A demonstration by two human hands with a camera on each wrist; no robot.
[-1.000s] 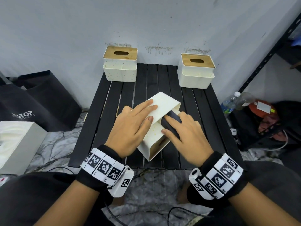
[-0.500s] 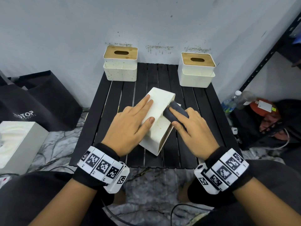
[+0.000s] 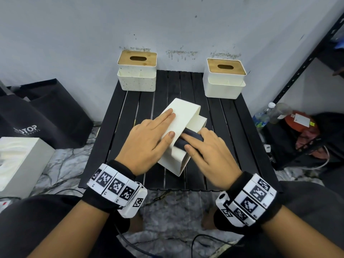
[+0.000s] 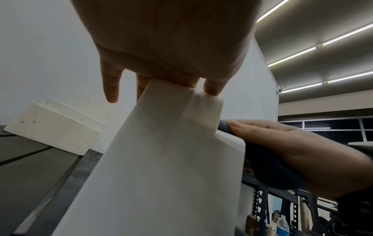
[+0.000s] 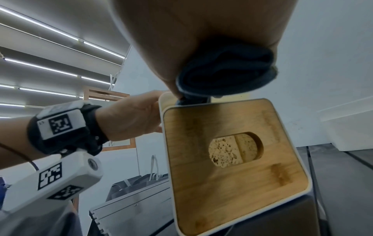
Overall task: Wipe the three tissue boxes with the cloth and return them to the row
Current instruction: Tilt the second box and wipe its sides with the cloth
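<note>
Tipped box (image 3: 183, 116) centre of desk (image 3: 229, 131): left hand (image 3: 147, 144) flat on top, fingers straight; right hand (image 3: 210, 155) at box's 3 o'clock, pinching cloth (image 3: 191, 135) against its side.

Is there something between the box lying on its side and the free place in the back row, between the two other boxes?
Nothing visible. Only bare black slats lie between the tipped box and the gap between the left box and the right box.

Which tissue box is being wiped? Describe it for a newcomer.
On the black slatted table, look in front of the two upright boxes by the wall. This box alone lies on its side, left hand flat on it, right hand holding a cloth against it.
</note>
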